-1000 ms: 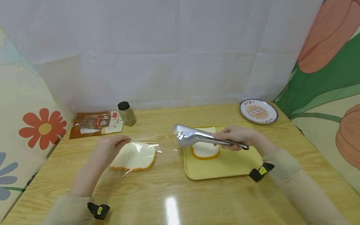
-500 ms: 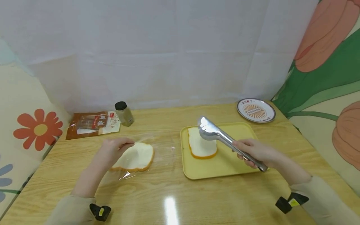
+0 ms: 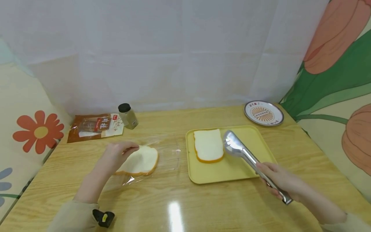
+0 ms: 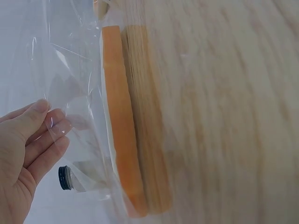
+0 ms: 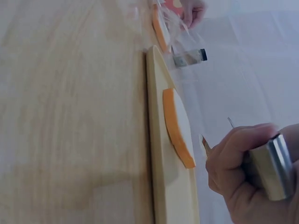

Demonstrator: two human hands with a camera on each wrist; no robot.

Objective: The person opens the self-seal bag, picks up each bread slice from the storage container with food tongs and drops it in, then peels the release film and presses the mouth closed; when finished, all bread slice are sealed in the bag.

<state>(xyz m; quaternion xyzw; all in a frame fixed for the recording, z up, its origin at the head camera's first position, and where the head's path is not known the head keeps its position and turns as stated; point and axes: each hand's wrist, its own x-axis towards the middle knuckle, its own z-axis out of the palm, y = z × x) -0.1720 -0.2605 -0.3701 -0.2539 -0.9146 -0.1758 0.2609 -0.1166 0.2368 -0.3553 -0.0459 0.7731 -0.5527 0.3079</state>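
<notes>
My left hand (image 3: 121,154) pinches the edge of a clear plastic bag (image 3: 169,151) between thumb and fingers, as the left wrist view shows. Inside or beneath that film lies a bread slice (image 3: 142,161), its orange crust (image 4: 122,126) facing the left wrist camera. In my right hand (image 3: 279,178) are metal tongs (image 3: 246,154), gripped by the handle, their head over the yellow tray (image 3: 226,175). Nothing shows between the tong heads. Another bread slice (image 3: 208,145) lies flat on the tray's left part, just left of the tongs.
A brown and white packet (image 3: 95,127) and a black-capped jar (image 3: 127,116) stand at the back left. On the back right sits a round patterned plate (image 3: 263,112). A white cloth (image 3: 185,58) hangs behind the wooden table (image 3: 145,206).
My right hand has drawn back toward the lower right, taking the tongs from beyond the tray's left edge, across the tray slice, to its right. My left hand stays on the bag.
</notes>
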